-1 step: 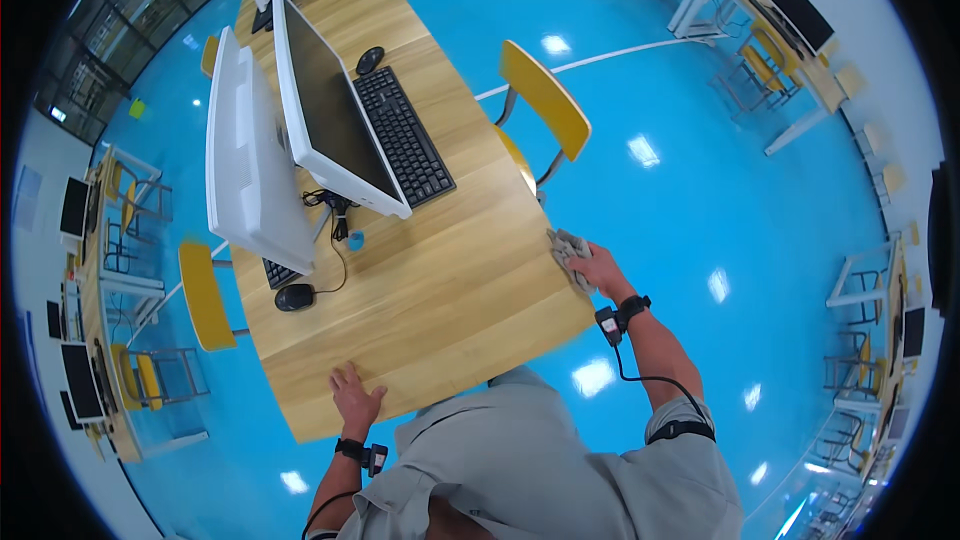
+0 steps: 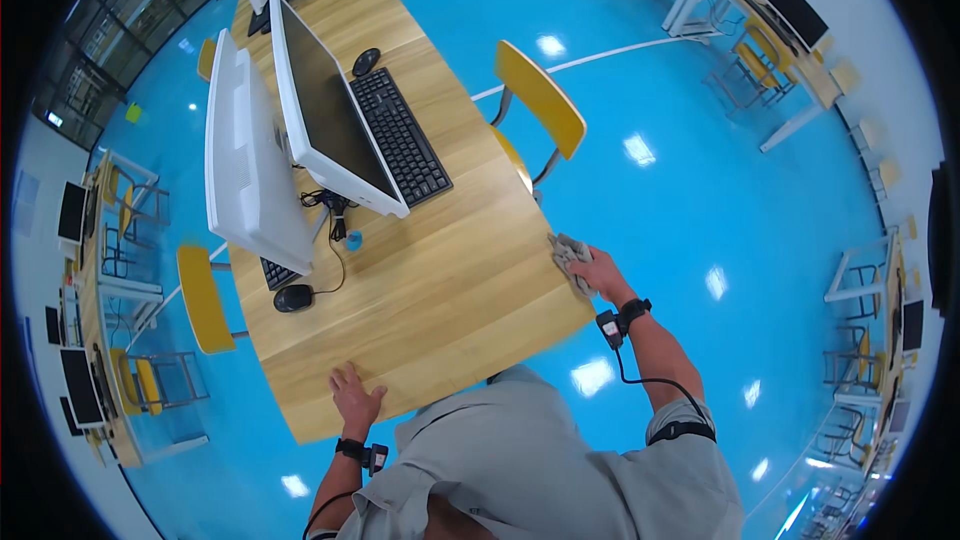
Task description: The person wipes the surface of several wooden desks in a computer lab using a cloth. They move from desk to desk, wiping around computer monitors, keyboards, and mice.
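Observation:
My right hand (image 2: pixel 600 275) is closed on a grey cloth (image 2: pixel 572 258), pressed against the right edge of the wooden table (image 2: pixel 470 285). Part of the cloth is hidden under the fingers. Near the table's front left corner, my left hand (image 2: pixel 355 402) rests on the tabletop with its fingers spread, holding nothing. A wired device is strapped to each wrist.
Two white monitors (image 2: pixel 330 110) stand back to back on the table. Beside them lie a black keyboard (image 2: pixel 402 135), a black mouse (image 2: pixel 293 298), cables and a small blue object (image 2: pixel 354 239). Yellow chairs (image 2: pixel 542 100) flank the table; other computer desks line the walls.
The table's far part, with the monitors and keyboard, appears shifted very slightly left in the picture. Both hands and the cloth look the same as before.

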Demonstrator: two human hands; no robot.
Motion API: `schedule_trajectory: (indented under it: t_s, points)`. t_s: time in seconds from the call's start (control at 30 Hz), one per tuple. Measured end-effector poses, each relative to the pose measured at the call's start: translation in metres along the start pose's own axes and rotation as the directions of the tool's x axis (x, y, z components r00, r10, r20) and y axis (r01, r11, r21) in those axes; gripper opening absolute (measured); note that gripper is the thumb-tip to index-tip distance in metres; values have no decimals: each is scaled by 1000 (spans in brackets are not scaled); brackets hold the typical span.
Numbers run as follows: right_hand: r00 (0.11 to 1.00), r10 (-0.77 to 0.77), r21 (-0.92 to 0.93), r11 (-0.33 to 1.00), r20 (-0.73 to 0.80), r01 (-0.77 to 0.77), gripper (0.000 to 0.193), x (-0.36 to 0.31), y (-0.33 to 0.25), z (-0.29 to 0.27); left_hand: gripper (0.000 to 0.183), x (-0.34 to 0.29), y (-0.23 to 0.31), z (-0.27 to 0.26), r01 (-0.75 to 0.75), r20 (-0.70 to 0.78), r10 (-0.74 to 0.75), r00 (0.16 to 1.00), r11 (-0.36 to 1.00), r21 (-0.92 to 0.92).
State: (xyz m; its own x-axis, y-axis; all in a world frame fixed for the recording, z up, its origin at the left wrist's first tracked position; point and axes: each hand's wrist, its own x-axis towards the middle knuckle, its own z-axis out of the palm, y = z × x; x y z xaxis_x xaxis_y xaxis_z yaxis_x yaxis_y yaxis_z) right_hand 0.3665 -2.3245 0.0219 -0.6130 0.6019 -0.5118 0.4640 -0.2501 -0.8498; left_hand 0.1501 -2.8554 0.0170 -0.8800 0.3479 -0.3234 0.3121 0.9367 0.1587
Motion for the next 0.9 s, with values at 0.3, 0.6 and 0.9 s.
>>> schedule_trajectory:
  t_s: [0.3,0.6,0.9]
  points:
    - [991,126,-90,988,-34,-128,57,-89,40,-24,102,-9,-5,12,-54,-87,51,995,998,-34]
    - [743,-624,-760,598,-241,256,53,-43,31,66,109,-20,-6,-15,-143,-40,142,989,990,-19]
    - [666,-742,-815,337,79,472,66,2,3,193,109,-19,-1,-19,-139,-82,137,987,990,-15]
